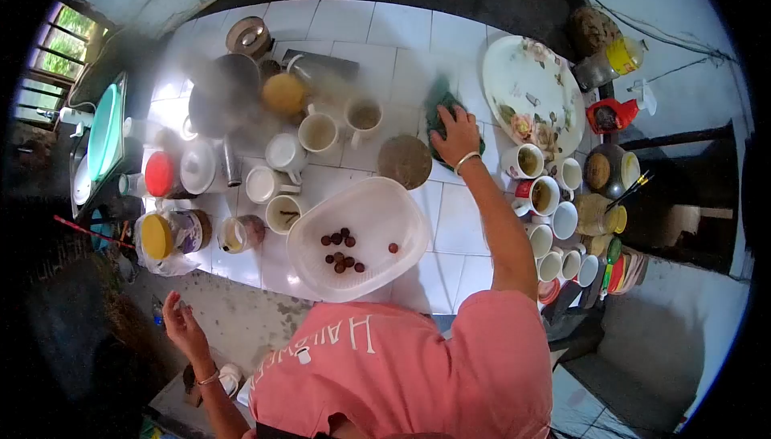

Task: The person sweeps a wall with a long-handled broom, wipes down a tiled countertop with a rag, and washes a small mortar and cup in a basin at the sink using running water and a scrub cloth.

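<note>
My right hand [456, 135] reaches forward over the tiled counter [454, 234], its fingers curved down onto a bunched dark green cloth [443, 102]. My left hand [186, 328] hangs off the counter's near left side, fingers apart and holding nothing. Just left of the cloth lies a round brown disc [405, 161]. A white plastic basket [409, 234] sits close to my body, with several small dark red round fruits [339, 262] inside. To the right of my right wrist, a white mug [523, 162] stands among several others.
A large floral platter [514, 65] lies at the far right. Several mugs [320, 131] stand left of centre, near a grey pot [225, 93] blurred by haze. Lidded jars [159, 174] line the left side. A yellow-labelled bottle [614, 61] leans at the right edge.
</note>
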A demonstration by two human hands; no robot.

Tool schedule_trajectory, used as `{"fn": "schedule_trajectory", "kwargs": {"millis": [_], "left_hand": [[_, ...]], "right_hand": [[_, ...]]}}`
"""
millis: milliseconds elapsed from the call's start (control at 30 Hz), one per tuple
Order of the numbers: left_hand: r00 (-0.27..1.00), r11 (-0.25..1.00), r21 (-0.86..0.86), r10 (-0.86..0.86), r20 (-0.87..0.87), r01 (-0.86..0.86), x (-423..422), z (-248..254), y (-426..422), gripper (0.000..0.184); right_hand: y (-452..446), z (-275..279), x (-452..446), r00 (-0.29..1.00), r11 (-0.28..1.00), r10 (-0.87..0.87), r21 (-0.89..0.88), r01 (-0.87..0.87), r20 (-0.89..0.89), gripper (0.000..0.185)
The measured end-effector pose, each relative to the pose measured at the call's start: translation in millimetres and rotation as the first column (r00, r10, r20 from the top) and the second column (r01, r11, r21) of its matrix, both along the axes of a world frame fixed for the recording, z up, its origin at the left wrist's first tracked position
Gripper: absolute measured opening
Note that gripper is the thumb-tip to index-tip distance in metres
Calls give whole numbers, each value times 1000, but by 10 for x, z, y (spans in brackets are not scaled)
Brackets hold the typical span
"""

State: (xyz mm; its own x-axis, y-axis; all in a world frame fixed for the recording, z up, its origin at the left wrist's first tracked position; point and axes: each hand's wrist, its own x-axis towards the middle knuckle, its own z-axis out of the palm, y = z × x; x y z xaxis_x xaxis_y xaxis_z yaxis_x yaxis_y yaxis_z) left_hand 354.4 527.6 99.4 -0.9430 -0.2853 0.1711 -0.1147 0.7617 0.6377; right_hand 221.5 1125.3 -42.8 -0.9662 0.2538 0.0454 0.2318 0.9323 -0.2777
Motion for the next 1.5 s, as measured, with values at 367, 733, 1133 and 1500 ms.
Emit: {"fn": "schedule_trajectory", "kwargs": {"millis": [367,733,1133,1500], "left_hand": [[971,974,-23,-221,93,224,-298,250,1197,25],[578,943,252,-333,745,219,-364,-89,1953,58],[589,942,331,-294,753,47,-348,-388,1861,33],[637,957,285,-252,728,54,-192,-276,1216,33]], "right_hand": [[890,332,-1209,804,998,-65,-53,41,-591,29],[1320,-342,-2456,813,812,-564,274,515,143,44],[-1,-698,-2846,903,936,351,103,-336,-248,37],[959,-458,-1684,966,907,-172,351,232,-194,33]]}}
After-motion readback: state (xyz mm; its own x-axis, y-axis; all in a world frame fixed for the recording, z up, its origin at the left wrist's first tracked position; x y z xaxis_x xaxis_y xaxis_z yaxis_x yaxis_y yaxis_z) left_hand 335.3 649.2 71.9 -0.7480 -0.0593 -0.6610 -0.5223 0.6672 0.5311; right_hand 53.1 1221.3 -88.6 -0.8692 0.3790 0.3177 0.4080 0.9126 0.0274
